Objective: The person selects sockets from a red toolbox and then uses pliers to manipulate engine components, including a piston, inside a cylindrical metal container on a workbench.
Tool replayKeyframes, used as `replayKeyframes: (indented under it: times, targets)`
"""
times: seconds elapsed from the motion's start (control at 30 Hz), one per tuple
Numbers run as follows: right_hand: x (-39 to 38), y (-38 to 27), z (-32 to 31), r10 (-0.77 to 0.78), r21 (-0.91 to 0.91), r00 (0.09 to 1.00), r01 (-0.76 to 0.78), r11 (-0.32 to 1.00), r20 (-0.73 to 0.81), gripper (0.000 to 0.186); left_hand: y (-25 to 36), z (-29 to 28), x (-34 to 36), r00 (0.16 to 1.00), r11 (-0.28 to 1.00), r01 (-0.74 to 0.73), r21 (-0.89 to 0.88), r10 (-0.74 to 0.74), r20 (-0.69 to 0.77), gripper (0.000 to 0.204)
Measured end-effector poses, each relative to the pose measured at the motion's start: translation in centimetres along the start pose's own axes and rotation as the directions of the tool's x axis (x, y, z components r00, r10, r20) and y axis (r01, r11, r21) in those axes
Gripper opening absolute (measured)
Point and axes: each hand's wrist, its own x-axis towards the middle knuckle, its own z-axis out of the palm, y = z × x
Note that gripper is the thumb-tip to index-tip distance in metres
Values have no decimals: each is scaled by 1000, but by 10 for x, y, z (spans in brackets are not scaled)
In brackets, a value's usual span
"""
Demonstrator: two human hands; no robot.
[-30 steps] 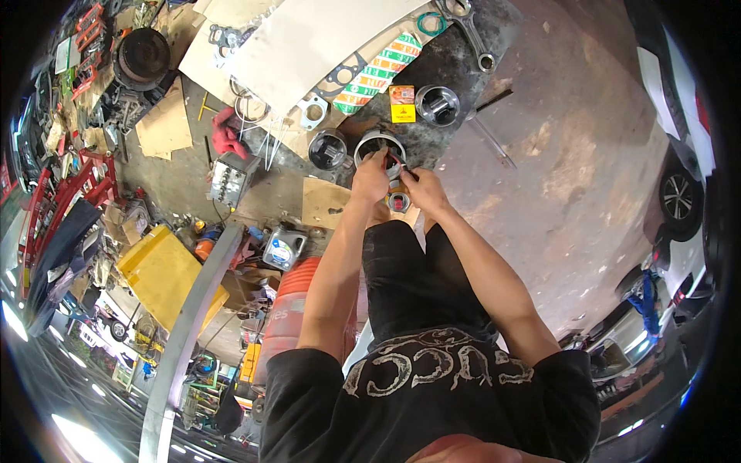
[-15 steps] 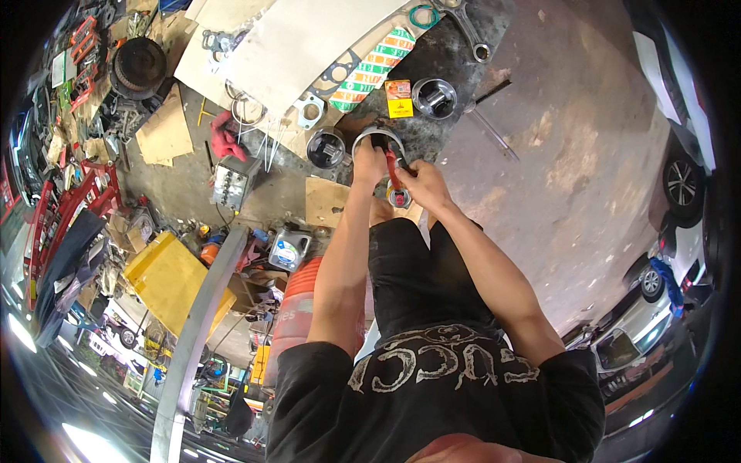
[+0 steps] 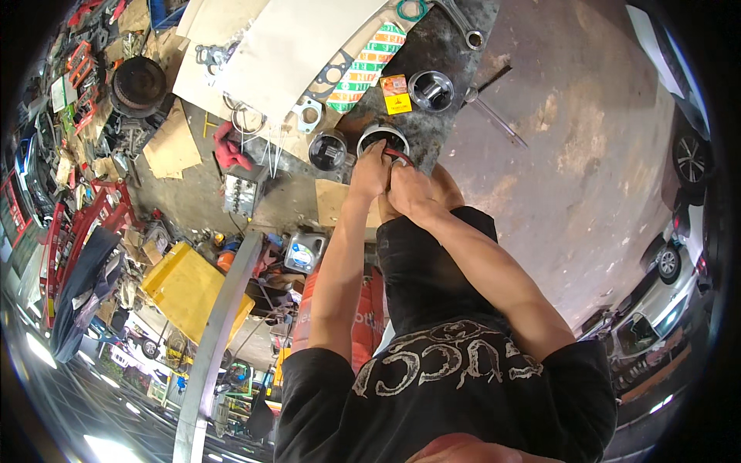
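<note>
On the dark workbench [image 3: 463, 65] in front of me a metal piston [image 3: 397, 133] stands with its hollow end facing up. My left hand [image 3: 371, 171] is closed at the piston's near rim, its fingertips reaching over the edge. Right beside it, my right hand [image 3: 413, 190] is wrapped round a red-handled tool [image 3: 399, 157], which looks like pliers; its tip is hidden in or behind the piston. A second piston [image 3: 328, 150] sits just left of my hands. Farther right is a third piston [image 3: 432, 91], next to a small yellow and orange box [image 3: 396, 94].
Gaskets [image 3: 309, 114], a striped packet [image 3: 366, 68] and a connecting rod [image 3: 461, 25] lie on the bench beyond. A metal bar [image 3: 498, 119] juts past its right edge. Lower left are a grey oil jug [image 3: 304, 252] and an orange-red drum [image 3: 369, 316]. Cars [image 3: 664, 270] stand far right.
My right hand has moved in toward the piston and up against my left hand, so less of the red-handled tool shows. The whole view has shifted slightly.
</note>
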Motion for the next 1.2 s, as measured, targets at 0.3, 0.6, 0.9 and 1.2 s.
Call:
replayKeyframes:
  times: [0.3, 0.6, 0.9, 1.2]
  targets:
    - [2, 21, 19, -20, -19, 1000, 20, 1000, -16, 27, 12, -7, -11, 994, 991, 95, 98, -100, 44, 51]
    - [5, 43, 24, -30, 105, 998, 35, 994, -50, 43, -16, 18, 8, 988, 997, 68, 41, -62, -142, 50]
    - [10, 68, 8, 138, 218, 969, -93, 972, -204, 57, 12, 16, -8, 974, 967, 176, -184, -198, -106, 52]
    - [54, 43, -20, -65, -62, 996, 61, 996, -57, 56, 1, 25, -32, 942, 937, 133, -323, -221, -252, 52]
